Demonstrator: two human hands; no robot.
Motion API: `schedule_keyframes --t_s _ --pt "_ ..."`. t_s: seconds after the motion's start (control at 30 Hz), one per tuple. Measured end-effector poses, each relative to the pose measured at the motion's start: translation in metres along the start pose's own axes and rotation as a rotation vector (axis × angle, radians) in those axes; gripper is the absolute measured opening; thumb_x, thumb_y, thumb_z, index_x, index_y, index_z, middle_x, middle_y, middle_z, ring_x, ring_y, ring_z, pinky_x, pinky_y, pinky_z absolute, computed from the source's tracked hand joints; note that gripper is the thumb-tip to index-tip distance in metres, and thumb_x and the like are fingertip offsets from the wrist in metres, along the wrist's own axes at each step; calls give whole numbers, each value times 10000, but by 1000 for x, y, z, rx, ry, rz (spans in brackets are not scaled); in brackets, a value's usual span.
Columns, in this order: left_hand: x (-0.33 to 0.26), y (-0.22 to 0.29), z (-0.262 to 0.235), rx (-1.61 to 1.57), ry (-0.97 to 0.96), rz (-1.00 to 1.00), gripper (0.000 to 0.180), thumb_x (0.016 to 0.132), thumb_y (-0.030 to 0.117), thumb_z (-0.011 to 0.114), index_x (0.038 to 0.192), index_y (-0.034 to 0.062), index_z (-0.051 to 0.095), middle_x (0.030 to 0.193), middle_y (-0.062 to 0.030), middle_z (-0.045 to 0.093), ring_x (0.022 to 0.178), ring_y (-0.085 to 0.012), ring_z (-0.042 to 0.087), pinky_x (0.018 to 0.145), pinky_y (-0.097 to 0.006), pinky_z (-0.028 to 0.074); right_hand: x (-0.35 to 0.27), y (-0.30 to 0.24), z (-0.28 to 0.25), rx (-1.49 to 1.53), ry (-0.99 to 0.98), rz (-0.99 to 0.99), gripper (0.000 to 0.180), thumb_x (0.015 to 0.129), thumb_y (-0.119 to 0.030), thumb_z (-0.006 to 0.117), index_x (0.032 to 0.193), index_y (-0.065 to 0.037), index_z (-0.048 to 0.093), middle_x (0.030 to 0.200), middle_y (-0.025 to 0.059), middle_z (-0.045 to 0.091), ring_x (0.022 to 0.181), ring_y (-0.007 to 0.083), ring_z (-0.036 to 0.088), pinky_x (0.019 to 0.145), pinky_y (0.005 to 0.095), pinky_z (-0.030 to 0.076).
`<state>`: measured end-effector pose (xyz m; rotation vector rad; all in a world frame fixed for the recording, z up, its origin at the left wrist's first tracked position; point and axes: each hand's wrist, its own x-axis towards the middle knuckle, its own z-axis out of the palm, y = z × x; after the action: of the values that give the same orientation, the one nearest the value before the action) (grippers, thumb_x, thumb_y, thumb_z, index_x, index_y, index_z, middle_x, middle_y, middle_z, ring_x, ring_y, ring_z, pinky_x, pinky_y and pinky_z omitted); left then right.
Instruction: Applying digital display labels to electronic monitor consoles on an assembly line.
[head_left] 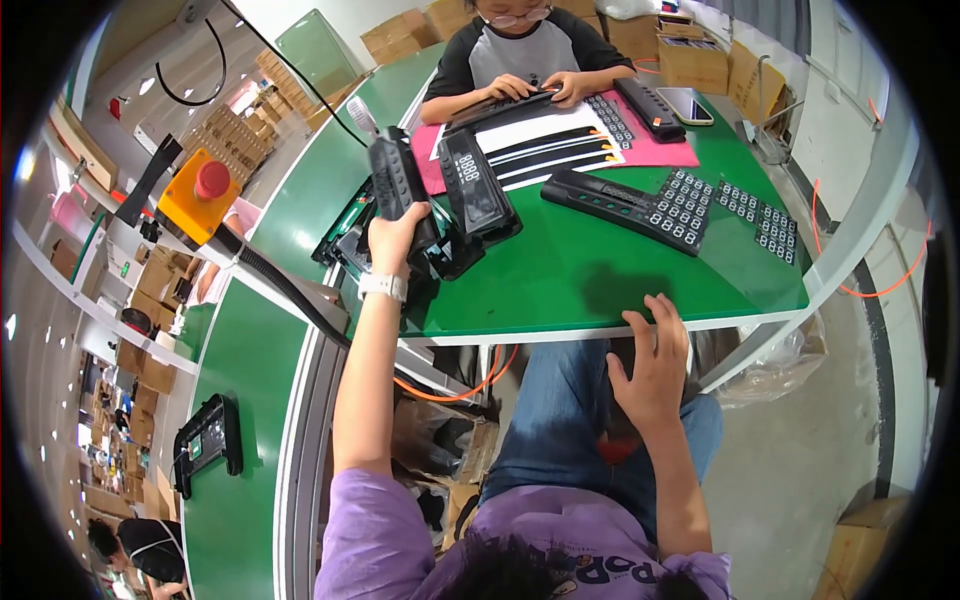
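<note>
My left hand (396, 238) is closed around the lower end of a long black plastic housing (392, 172), tilted upright over the left part of the table. A pale ribbed piece (362, 115) shows at its top; I cannot tell what it is. Right beside it, a black housing with a digit display (480, 185) rests on other black casings (345, 235). Close to the table's front edge, my right hand (655, 365) holds nothing, its fingers spread. Farther right lies another black housing (600, 200) with a sheet of digit labels (682, 205) over its end.
Across the green table (520, 290), a co-worker's hands (540, 88) hold a black housing on a pink mat (660, 155). More digit sheets (765, 222) and a phone (685, 105) lie rightward. A red stop button (211, 181) and black hose (280, 290) stand left.
</note>
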<state>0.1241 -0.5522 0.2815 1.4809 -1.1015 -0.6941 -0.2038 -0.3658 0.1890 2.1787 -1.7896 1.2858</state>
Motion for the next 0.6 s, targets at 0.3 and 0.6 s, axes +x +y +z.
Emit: schedule_keyframes --t_s 0.3,0.6 --pt "-101 8 -21 416 -497 581 840 551 261 819 1260 -40 482 1058 -195 640 978 -286 639 886 -369 489 18 -14 -15 151 108 -103 646 682 -160 789 1278 -108 545 1361 157 440 1290 372 430 1029 547 363" --pt "-90 30 49 618 -1048 882 777 509 270 816 1188 -2 554 1020 -186 631 986 -372 608 859 -424 491 57 -16 -22 -87 -173 -105 738 645 -210 841 1312 -104 544 1403 145 447 1381 343 371 1076 611 295"
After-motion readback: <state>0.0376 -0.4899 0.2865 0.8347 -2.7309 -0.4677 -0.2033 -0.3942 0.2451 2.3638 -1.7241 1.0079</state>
